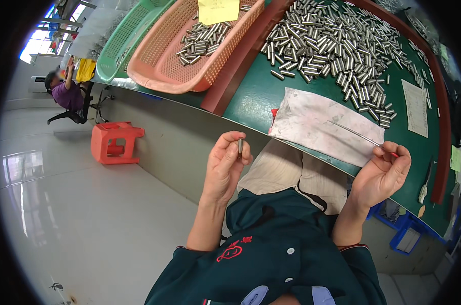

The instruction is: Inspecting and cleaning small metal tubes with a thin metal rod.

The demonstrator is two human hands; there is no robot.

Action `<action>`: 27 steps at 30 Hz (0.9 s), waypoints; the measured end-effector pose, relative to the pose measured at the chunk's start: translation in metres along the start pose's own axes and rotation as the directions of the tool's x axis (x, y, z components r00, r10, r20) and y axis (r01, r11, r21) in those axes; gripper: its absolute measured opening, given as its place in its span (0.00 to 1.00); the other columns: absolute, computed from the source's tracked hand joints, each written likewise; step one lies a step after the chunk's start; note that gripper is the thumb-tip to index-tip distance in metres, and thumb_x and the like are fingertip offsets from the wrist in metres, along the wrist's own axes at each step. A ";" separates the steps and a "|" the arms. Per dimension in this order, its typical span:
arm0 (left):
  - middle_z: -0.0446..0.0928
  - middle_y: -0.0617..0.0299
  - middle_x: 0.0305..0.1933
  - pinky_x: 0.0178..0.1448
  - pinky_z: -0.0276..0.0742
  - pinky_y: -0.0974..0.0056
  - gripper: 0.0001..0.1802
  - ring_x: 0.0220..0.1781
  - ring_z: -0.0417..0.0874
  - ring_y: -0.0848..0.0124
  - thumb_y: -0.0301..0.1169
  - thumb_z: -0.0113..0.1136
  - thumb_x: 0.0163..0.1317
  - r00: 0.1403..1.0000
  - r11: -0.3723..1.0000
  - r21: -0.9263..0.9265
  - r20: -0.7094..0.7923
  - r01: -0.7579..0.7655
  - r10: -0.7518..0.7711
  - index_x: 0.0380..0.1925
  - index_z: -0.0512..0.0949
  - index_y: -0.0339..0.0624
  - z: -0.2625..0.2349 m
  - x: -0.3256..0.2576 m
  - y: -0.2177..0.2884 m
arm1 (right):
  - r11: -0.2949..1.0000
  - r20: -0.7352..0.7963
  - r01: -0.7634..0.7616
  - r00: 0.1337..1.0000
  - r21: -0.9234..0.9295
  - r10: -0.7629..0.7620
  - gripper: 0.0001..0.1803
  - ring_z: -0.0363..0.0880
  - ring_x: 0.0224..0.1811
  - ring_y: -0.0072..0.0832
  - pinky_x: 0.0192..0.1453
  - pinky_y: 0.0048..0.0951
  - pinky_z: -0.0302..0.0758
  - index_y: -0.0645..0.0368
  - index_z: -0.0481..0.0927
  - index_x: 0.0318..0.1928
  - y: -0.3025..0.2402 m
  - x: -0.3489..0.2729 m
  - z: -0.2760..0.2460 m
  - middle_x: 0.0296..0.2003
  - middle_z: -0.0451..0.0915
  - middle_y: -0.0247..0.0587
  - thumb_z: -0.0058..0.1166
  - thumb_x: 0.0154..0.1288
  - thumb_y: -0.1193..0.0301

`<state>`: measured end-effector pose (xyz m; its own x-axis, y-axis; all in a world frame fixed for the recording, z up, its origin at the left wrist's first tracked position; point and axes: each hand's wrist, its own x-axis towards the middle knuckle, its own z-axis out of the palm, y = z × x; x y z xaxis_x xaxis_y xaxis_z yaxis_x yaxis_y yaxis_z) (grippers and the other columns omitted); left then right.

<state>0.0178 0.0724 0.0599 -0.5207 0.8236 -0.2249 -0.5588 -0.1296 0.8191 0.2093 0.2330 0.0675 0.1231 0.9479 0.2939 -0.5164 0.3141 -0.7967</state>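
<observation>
My left hand [225, 165] is closed, pinching a small metal cylinder [240, 146] upright between thumb and fingers, just off the table's front edge. In my right hand [382, 174], also closed, is a slim metal rod tool with a red handle [360, 135]; most of the handle is hidden by the fingers. Its thin tip points left over a stained white cloth [317, 119] spread at the table's edge. Beyond the cloth lies a large heap of loose metal cylinders [337, 48] like the one I hold. The two hands are apart.
Left of a reddish divider strip [229, 84], a pink basket [164, 84] holds more cylinders and a yellow note [218, 11]. A green basket [107, 66] stands beside it. A written sheet [415, 108] lies right. A red stool [116, 143] and a seated person [70, 94] are farther left.
</observation>
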 end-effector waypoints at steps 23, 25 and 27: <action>0.73 0.60 0.32 0.40 0.68 0.71 0.08 0.33 0.73 0.71 0.18 0.53 0.53 0.590 -0.197 0.902 0.405 -0.385 0.698 0.34 0.73 0.33 0.040 0.050 0.099 | 0.999 0.016 0.001 1.000 0.039 -0.002 0.12 0.73 0.23 0.29 0.28 0.26 0.73 0.66 0.67 0.36 -0.004 0.000 0.001 0.26 0.75 0.50 0.33 0.68 0.69; 0.74 0.57 0.32 0.41 0.69 0.66 0.07 0.34 0.75 0.65 0.21 0.54 0.52 0.646 -0.183 0.949 0.308 -0.256 0.698 0.32 0.74 0.34 0.038 0.067 0.110 | 0.999 0.010 0.010 1.000 0.048 -0.010 0.12 0.73 0.23 0.29 0.29 0.26 0.74 0.66 0.67 0.35 -0.004 0.001 0.003 0.26 0.75 0.50 0.33 0.68 0.70; 0.73 0.56 0.32 0.43 0.69 0.64 0.07 0.36 0.74 0.64 0.22 0.55 0.52 0.458 -0.460 0.846 0.533 -0.269 0.712 0.32 0.74 0.34 0.044 0.081 0.113 | 0.998 0.008 0.020 1.000 0.052 -0.020 0.11 0.73 0.22 0.29 0.28 0.26 0.74 0.66 0.67 0.35 -0.004 0.001 0.000 0.26 0.75 0.50 0.33 0.67 0.70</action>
<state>-0.0589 0.1488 0.1570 -0.2923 0.5794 0.7608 0.9433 0.3054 0.1299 0.2112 0.2324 0.0709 0.1264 0.9409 0.3143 -0.5572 0.3295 -0.7622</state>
